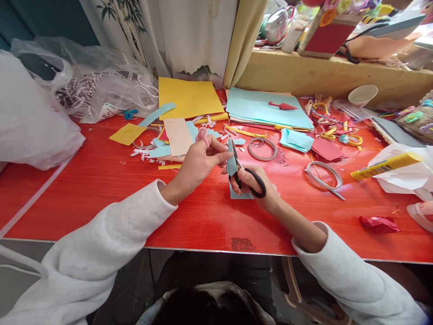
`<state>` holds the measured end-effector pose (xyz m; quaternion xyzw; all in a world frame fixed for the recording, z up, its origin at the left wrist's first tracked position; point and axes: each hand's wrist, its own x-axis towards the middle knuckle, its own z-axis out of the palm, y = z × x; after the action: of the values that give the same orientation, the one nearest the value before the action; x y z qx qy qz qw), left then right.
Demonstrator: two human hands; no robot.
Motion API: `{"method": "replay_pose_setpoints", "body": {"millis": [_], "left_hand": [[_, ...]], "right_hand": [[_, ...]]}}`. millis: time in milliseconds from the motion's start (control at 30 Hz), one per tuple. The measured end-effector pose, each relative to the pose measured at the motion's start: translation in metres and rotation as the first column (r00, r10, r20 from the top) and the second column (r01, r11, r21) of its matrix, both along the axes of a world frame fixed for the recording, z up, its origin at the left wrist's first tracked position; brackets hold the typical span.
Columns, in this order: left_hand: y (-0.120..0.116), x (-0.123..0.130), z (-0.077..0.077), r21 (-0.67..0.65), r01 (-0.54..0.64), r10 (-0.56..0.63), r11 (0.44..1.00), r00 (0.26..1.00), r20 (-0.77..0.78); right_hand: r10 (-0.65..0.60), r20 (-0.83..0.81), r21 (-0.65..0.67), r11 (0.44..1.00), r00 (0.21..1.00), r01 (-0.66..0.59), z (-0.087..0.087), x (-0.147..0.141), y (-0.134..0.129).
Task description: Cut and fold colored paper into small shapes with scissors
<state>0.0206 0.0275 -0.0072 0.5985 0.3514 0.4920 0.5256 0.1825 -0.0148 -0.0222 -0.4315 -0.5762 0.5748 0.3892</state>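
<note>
Over the red table, my left hand pinches a small folded piece of light blue paper between thumb and fingers. A pink fuzzy ring is on one of its fingers. My right hand grips black-handled scissors, fingers through the loops. The scissor blades point away from me and lie along the right edge of the blue paper; whether they are cutting into it I cannot tell. Below my hands, a flat light blue paper lies on the table, partly hidden by the right hand.
Yellow sheets and stacked light blue sheets lie at the back. Tape rolls, blue squares, red paper squares and a yellow glue stick lie to the right. Plastic bags stand left.
</note>
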Motion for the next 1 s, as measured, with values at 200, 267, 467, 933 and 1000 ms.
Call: {"method": "replay_pose_setpoints", "body": {"millis": [200,267,467,933,1000], "left_hand": [[0.005,-0.001,0.001,0.005,-0.059,0.059,0.998,0.998,0.034],[0.008,-0.002,-0.001,0.018,-0.099,0.098,0.995,0.994,0.05],[0.012,-0.003,-0.006,0.044,-0.113,0.11,0.993,0.992,0.068],[0.007,-0.002,-0.002,0.049,-0.177,0.176,0.983,0.984,0.036],[0.007,-0.002,-0.002,0.05,-0.181,0.179,0.982,0.983,0.037]], "right_hand": [[-0.057,0.073,-0.005,0.998,0.996,0.057,0.005,0.003,0.001],[-0.083,0.074,-0.003,0.997,0.994,0.083,0.007,0.003,0.002],[-0.075,0.105,-0.061,0.995,0.992,0.081,0.01,0.002,0.001],[-0.083,0.101,-0.078,0.993,0.991,0.091,0.008,0.0,-0.001],[-0.08,0.099,-0.077,0.993,0.992,0.087,0.009,0.0,-0.001]]}}
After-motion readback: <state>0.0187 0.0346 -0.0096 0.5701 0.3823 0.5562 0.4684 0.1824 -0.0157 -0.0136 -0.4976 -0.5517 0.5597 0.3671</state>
